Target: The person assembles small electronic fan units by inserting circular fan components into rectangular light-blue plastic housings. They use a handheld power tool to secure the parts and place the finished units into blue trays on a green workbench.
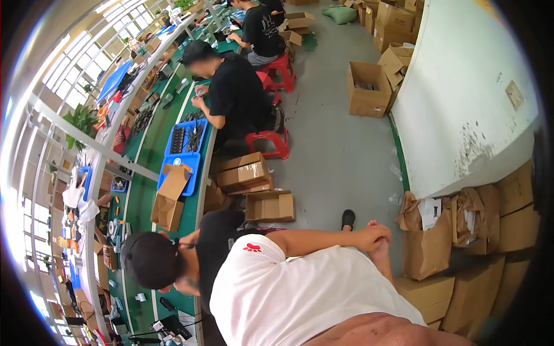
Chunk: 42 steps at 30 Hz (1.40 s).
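Note:
My left arm crosses in front of my white T-shirt, which has a red mark on the sleeve. My left hand (378, 234) is closed around my right hand or wrist. Below it, my right hand (379, 251) comes up from the right forearm; its fingers are mostly covered, with some reddish fingertips showing above the grip. No tool or part shows in either hand. The nearest thing to the right of them is an open brown carton (427, 248) with crumpled brown paper and a white sheet.
A seated co-worker in a black cap (151, 259) is close on my left at a green workbench (193, 216). Blue trays (195, 167) and an open carton (167, 213) stand there. Further along, others sit on red stools (271, 141). Cartons (270, 206) line the grey floor (323, 155).

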Each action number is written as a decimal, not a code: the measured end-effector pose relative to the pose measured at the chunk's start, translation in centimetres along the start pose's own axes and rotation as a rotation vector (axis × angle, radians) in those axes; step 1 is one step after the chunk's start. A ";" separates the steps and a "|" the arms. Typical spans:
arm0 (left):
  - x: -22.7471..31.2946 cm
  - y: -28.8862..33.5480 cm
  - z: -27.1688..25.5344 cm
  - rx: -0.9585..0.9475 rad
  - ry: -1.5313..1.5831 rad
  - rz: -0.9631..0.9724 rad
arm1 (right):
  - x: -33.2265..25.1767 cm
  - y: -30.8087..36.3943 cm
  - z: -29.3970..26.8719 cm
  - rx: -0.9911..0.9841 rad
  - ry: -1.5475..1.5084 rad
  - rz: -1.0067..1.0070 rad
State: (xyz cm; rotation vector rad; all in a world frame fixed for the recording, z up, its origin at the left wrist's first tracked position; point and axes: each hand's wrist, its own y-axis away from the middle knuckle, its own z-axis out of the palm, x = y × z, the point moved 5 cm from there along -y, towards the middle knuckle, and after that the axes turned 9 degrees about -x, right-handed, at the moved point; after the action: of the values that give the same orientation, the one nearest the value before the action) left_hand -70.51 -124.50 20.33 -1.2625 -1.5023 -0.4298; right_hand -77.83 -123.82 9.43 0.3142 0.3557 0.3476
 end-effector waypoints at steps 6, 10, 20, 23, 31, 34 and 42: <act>-6.4 -5.3 -16.6 0.357 -0.004 -0.448 | -9.1 -17.4 0.8 -0.143 0.212 0.119; -10.6 -2.7 -27.6 0.703 0.208 -0.477 | -13.1 -26.8 13.9 0.067 0.439 0.385; -29.6 9.2 -45.9 1.394 0.508 -0.840 | -20.7 -58.1 7.9 0.011 0.773 0.471; -34.4 6.2 -54.7 1.328 0.505 -0.826 | -24.5 -62.9 3.6 0.297 0.843 0.499; -37.5 -9.7 -85.0 0.877 0.065 -0.689 | -37.3 -72.4 3.3 0.501 1.285 0.411; -43.0 -10.7 -90.7 0.830 -0.051 -0.673 | -39.8 -78.8 2.7 0.282 1.706 0.509; -62.5 -2.8 -96.0 1.196 0.490 -1.015 | -47.6 -110.1 8.7 -0.351 2.625 0.432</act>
State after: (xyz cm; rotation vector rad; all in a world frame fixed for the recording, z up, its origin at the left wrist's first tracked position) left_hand -34.95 -231.76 1.47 0.5557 -1.4425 -0.3226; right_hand -86.21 -242.48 -8.60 -0.6804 2.7687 1.0970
